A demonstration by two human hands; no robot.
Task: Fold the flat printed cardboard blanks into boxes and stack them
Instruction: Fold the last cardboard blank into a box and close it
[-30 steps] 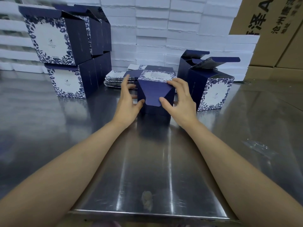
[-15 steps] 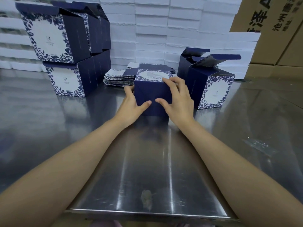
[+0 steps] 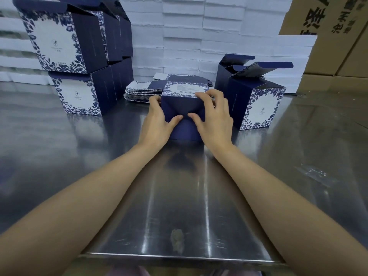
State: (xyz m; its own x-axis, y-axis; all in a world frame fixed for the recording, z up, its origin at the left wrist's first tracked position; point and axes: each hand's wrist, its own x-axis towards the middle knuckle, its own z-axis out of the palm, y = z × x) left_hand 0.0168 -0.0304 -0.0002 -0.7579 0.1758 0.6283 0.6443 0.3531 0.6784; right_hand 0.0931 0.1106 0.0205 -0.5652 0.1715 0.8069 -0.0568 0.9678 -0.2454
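A navy box with a blue-and-white floral panel [image 3: 184, 108] lies on its side on the steel table [image 3: 179, 206], its folded end flaps facing me. My left hand [image 3: 156, 120] holds its left side, and my right hand [image 3: 214, 118] curls over the top right edge. Both thumbs press the navy flaps near the middle. Behind the box lies a pile of flat printed blanks [image 3: 143, 92]. Folded boxes are stacked two high [image 3: 79, 62] at the back left. Two open-lidded boxes [image 3: 256, 100] stand to the right.
White foam slabs [image 3: 179, 36] form a wall behind the table. Brown cartons [image 3: 334, 36] rise at the back right. A crumpled bit of clear film [image 3: 314, 174] lies on the table's right side, and a smudge [image 3: 177, 240] marks the near edge.
The pointed flap that stuck out toward me a second ago now lies folded flat against the box end. Both thumbs have moved inward until they nearly meet on the flaps.
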